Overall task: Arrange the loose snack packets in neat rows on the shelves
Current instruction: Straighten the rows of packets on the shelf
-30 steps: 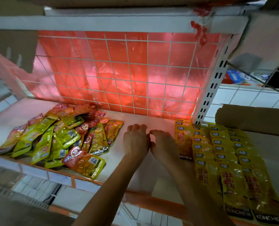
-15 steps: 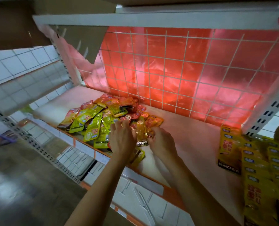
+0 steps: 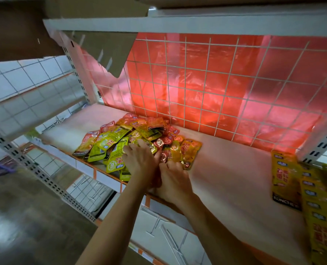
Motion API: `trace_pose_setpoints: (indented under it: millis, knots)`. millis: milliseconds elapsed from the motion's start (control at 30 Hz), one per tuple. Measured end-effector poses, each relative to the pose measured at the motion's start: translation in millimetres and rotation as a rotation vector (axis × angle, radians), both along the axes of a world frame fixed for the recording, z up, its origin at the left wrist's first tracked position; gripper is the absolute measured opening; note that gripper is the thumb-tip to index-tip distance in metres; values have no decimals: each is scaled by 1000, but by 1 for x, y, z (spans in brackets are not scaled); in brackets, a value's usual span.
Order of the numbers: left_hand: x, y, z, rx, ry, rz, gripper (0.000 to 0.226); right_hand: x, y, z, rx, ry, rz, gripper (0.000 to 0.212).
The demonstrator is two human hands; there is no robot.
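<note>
At your 11 o'clock, the loose packets [image 3: 139, 138] mix lime-green, yellow and red-orange foil, and some carry round red-and-white badges. At your 3 o'clock, the rowed packets [image 3: 284, 180] are yellow with blue tags, red print and a black bottom band. The shelf board [image 3: 235, 169] under them is pale pinkish white, and its front edge [image 3: 94, 173] is orange. At 12 o'clock, a white wire grid [image 3: 203, 92] crosses a glowing red plastic sheet [image 3: 217, 78]. At 9 o'clock you see white square tiles [image 3: 9, 87].
</note>
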State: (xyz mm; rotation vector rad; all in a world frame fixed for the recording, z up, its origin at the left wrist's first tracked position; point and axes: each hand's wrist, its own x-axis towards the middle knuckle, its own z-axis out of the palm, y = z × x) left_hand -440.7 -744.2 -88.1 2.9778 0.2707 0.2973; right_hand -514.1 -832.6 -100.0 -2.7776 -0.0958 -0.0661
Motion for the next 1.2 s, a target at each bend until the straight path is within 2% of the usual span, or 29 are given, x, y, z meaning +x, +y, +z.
trace_pose_setpoints:
  millis: [200, 267, 433, 600, 700, 833, 967, 1033, 1100, 1200]
  knots:
    - [-5, -2, 1, 10, -38, -102, 48, -2, -1, 4, -2, 34, -28, 66]
    - [-6, -1, 2, -38, -81, -151, 40, -6, -3, 7, -6, 32, -36, 60]
    - [-12, -4, 3, -199, -148, -286, 34, -13, -19, 15, 196, 32, -56, 39]
    - [-13, -12, 4, -74, -45, -344, 21, -22, -31, 18, 177, 48, -82, 33]
    - [-14, -16, 9, -88, -171, -385, 23, -26, -45, 20, 177, 77, -119, 30]
    - [-22, -29, 22, -534, -358, -497, 20, -29, -73, 26, 301, 87, -255, 26]
    - [-27, -46, 26, -815, -416, -469, 17, -33, -95, 28, 447, 60, -426, 31]
    - [-29, -57, 24, -961, -381, -433, 14, -36, -106, 27, 551, 27, -509, 30]
    - [-32, -71, 22, -1204, -299, -400, 12, -41, -115, 25, 633, -3, -571, 31]
    - [-35, -90, 20, -1631, -37, -286, 41, -46, -132, 21, 707, -71, -665, 28]
